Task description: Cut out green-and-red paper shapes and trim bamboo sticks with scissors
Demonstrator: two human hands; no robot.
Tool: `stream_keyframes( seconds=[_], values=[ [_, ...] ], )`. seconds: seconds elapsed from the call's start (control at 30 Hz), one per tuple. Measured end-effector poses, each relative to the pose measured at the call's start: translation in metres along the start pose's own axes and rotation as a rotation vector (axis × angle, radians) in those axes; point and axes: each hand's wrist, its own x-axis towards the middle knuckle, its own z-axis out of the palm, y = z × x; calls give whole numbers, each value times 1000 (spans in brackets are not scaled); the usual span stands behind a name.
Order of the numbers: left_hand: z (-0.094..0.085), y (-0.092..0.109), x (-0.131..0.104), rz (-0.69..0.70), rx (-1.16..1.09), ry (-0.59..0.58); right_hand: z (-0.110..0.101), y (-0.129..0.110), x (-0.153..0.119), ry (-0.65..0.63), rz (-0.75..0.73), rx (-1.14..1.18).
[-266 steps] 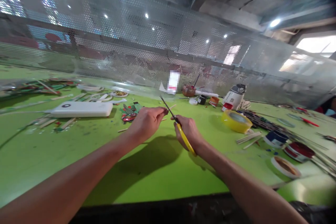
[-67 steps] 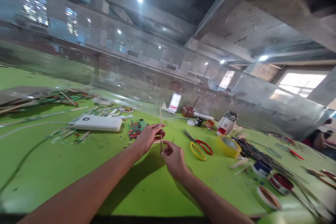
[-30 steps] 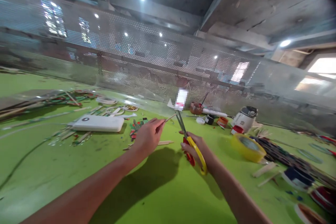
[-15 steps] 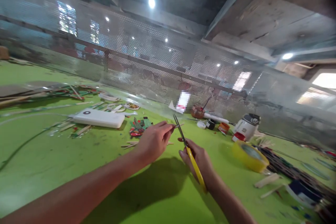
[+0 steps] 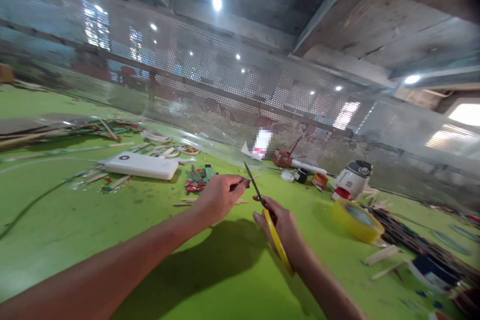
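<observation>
My right hand (image 5: 279, 220) is closed round the yellow handles of a pair of scissors (image 5: 275, 237). Their dark blades point up and away, and they look closed together. To the left of the blades, my left hand (image 5: 221, 197) pinches a thin pale stick (image 5: 256, 176). Only a small end of it shows past the blades; the fingers hide the rest. Beside the left hand lies a pile of small green and red pieces (image 5: 198, 179). Thin wooden sticks (image 5: 185, 203) lie on the green table under that hand.
A white power bank (image 5: 140, 166) with a cable lies at left, near more sticks. On the right are a roll of yellow tape (image 5: 358, 221), paint jars (image 5: 319, 181), a white bottle (image 5: 352, 180) and a dark blue container (image 5: 435, 272). A lit phone (image 5: 261, 143) leans against the perforated screen.
The scissor blades, slightly apart before, have come together, and their tips have shifted a little left. My left hand has drawn slightly left, still pinching.
</observation>
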Motion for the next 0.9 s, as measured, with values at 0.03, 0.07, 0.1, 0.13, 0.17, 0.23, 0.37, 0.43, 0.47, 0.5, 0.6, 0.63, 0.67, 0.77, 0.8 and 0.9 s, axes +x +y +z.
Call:
stream_keyframes(
  seconds=[0.03, 0.07, 0.1, 0.13, 0.17, 0.23, 0.37, 0.43, 0.47, 0.5, 0.6, 0.63, 0.67, 0.77, 0.8, 0.9],
  values=[
    [0, 0, 0, -7, -8, 2, 1, 3, 0, 9, -10, -25],
    [0, 0, 0, -12, -10, 2, 2, 6, 1, 13, -20, -45],
    [0, 0, 0, -14, -5, 2, 2, 8, 1, 11, -29, -56],
    [0, 0, 0, -14, 3, 0, 3, 11, 1, 7, -33, -58],
    [0, -1, 0, -15, 11, -3, 3, 13, 1, 0, -35, -53],
    [1, -1, 0, -18, 23, -12, 4, 15, 1, -16, -39, -33],
    [4, -2, -1, -9, -23, 15, 2, 15, -1, -45, -63, -37],
    [6, -3, -2, -6, -61, 45, 1, 14, -2, -47, -73, -80],
    [7, -3, -2, -3, -68, 58, 1, 14, -2, -43, -78, -100],
    [8, -3, -3, 5, -60, 68, 2, 15, -2, -40, -85, -114],
    [9, -5, -3, 59, 34, 79, 3, 16, -1, -43, -102, -133],
    [10, -6, -4, 79, 78, 81, 3, 16, 0, -45, -103, -144],
    [10, -7, -4, 100, 120, 82, 3, 16, 1, -48, -102, -159],
    [10, -7, -5, 164, 227, 87, 1, 12, 3, -57, -99, -180],
    [10, -7, -6, 187, 255, 90, 0, 10, 3, -63, -100, -175],
    [9, -4, -8, 239, 328, 106, 0, 5, 2, -59, -100, -171]
  ],
)
